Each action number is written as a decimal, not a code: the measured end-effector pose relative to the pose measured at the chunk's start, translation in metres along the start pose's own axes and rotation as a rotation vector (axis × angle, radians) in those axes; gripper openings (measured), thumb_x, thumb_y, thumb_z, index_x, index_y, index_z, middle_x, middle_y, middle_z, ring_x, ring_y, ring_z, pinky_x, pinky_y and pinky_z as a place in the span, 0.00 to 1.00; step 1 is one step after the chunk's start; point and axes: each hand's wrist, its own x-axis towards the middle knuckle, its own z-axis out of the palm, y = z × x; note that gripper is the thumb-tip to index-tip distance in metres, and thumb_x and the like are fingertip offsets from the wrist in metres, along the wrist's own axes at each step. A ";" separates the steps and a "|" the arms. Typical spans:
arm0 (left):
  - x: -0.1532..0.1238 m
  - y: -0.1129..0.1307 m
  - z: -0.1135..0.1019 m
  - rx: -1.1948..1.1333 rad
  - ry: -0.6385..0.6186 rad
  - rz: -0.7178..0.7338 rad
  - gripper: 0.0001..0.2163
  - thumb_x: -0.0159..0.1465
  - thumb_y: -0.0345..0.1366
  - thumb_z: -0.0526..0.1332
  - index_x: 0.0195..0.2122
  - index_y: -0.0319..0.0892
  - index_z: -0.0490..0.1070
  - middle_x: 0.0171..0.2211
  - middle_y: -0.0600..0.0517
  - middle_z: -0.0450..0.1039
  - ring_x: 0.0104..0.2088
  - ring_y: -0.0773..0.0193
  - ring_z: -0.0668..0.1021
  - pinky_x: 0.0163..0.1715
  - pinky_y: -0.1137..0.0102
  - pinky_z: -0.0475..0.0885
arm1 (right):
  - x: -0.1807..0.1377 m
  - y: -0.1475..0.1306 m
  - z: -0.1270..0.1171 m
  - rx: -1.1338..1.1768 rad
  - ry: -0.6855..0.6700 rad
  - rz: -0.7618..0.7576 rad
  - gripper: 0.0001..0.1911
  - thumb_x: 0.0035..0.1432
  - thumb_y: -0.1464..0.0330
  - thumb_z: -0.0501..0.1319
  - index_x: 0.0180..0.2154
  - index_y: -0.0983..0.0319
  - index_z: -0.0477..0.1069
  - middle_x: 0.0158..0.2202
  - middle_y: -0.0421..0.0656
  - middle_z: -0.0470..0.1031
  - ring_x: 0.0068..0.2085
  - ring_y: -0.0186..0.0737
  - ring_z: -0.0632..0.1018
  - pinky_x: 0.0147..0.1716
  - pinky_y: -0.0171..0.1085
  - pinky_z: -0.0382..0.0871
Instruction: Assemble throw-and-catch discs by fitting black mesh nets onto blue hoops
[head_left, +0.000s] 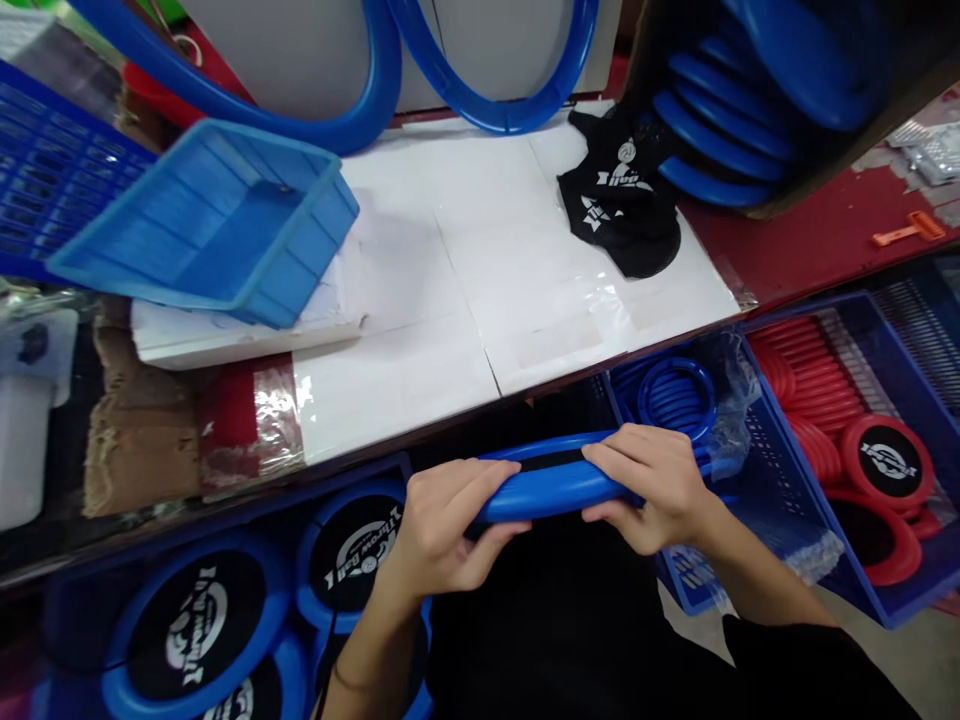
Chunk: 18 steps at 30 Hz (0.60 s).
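I have the left hand [439,525] and right hand [656,485] both wrapped around a blue ring [555,492], nearly edge-on, just near of the white tabletop [420,300]. I judge I'm working its rim, calling next for even pressure; open room lies far, while a crate [808,500] crowds the right.

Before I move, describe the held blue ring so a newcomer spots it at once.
Find the white-covered table; below its front edge in view, the left hand and right hand grip the blue ring. It shows nearly edge-on, unlike the printed blue-rimmed discs lying at lower left.
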 end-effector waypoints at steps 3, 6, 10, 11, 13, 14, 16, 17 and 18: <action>-0.002 -0.004 0.000 -0.032 0.034 -0.046 0.14 0.70 0.41 0.65 0.50 0.36 0.75 0.38 0.41 0.84 0.34 0.56 0.85 0.36 0.64 0.79 | 0.008 0.005 0.001 0.029 -0.051 -0.005 0.23 0.70 0.51 0.60 0.50 0.65 0.75 0.34 0.47 0.80 0.31 0.42 0.79 0.30 0.40 0.72; -0.008 -0.009 -0.008 -0.135 0.090 -0.060 0.15 0.66 0.41 0.68 0.49 0.38 0.77 0.36 0.44 0.83 0.31 0.57 0.83 0.33 0.63 0.77 | 0.010 0.016 -0.008 0.072 -0.104 -0.037 0.31 0.66 0.46 0.63 0.56 0.65 0.73 0.41 0.51 0.81 0.38 0.46 0.82 0.36 0.42 0.76; -0.027 -0.024 -0.028 -0.325 0.287 -0.135 0.17 0.67 0.48 0.66 0.48 0.41 0.79 0.31 0.49 0.79 0.28 0.57 0.79 0.31 0.60 0.76 | -0.001 0.043 -0.021 0.228 -0.090 0.042 0.25 0.69 0.56 0.64 0.61 0.61 0.70 0.51 0.52 0.81 0.53 0.50 0.81 0.54 0.48 0.77; -0.031 -0.027 -0.033 -0.319 0.291 -0.180 0.17 0.68 0.49 0.64 0.49 0.42 0.78 0.32 0.48 0.79 0.30 0.56 0.80 0.32 0.59 0.76 | -0.005 0.049 -0.021 0.261 -0.084 0.078 0.22 0.69 0.60 0.64 0.61 0.60 0.71 0.51 0.51 0.81 0.54 0.50 0.81 0.57 0.49 0.76; -0.032 -0.030 -0.040 -0.213 0.162 -0.279 0.17 0.69 0.48 0.64 0.51 0.43 0.77 0.36 0.47 0.80 0.34 0.55 0.82 0.35 0.60 0.78 | -0.011 0.057 -0.019 0.280 -0.091 0.123 0.21 0.68 0.62 0.66 0.59 0.58 0.72 0.49 0.48 0.82 0.54 0.50 0.81 0.59 0.51 0.75; -0.029 -0.029 -0.042 -0.133 0.066 -0.310 0.16 0.69 0.46 0.65 0.52 0.43 0.76 0.39 0.46 0.81 0.37 0.54 0.83 0.37 0.60 0.79 | -0.012 0.057 -0.017 0.274 -0.100 0.129 0.21 0.67 0.62 0.67 0.59 0.59 0.73 0.49 0.48 0.82 0.53 0.50 0.82 0.58 0.51 0.76; -0.018 -0.023 -0.039 -0.005 -0.088 -0.296 0.16 0.69 0.44 0.66 0.54 0.42 0.75 0.42 0.44 0.82 0.41 0.54 0.83 0.42 0.61 0.80 | -0.011 0.053 -0.013 0.276 -0.125 0.105 0.21 0.67 0.61 0.67 0.59 0.59 0.73 0.48 0.49 0.82 0.51 0.49 0.82 0.53 0.48 0.79; -0.010 -0.019 -0.035 0.031 -0.123 -0.250 0.16 0.69 0.44 0.66 0.54 0.41 0.75 0.43 0.44 0.82 0.42 0.53 0.83 0.43 0.60 0.81 | -0.008 0.049 -0.011 0.284 -0.136 0.078 0.22 0.67 0.62 0.67 0.59 0.60 0.72 0.47 0.49 0.82 0.49 0.47 0.82 0.50 0.46 0.80; -0.002 -0.014 -0.030 0.051 -0.147 -0.190 0.17 0.70 0.44 0.66 0.55 0.41 0.75 0.44 0.43 0.82 0.42 0.53 0.84 0.44 0.60 0.81 | -0.006 0.045 -0.009 0.283 -0.148 0.049 0.22 0.67 0.62 0.67 0.59 0.61 0.72 0.46 0.50 0.82 0.47 0.46 0.83 0.47 0.44 0.80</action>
